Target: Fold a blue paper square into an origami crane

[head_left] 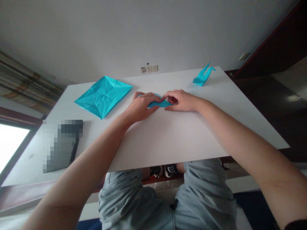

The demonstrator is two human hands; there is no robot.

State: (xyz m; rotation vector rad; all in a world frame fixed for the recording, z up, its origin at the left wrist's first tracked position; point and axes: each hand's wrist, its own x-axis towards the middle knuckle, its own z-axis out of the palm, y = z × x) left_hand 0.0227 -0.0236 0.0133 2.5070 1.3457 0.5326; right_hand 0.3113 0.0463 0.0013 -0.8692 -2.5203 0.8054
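Note:
A folded piece of blue origami paper (pixel 156 104) lies on the white table between my hands, partly hidden by my fingers. My left hand (pixel 145 104) presses on its left part, the fingers bent over the top and the thumb at the near edge. On the right side, my right hand (pixel 178 100) pinches the paper, with index finger curled and thumb along the near edge. The fingertips of both hands almost meet over it. An unfolded, creased blue sheet (pixel 103 95) rests to the left. A folded blue paper crane (pixel 202 76) stands at the back right.
The white table (pixel 172 137) reaches to the wall, where sockets (pixel 149 68) sit. A dark, pixelated flat object (pixel 63 143) lies at the table's left. My legs (pixel 165 198) are under the near edge. A striped curtain (pixel 21 83) hangs at the left.

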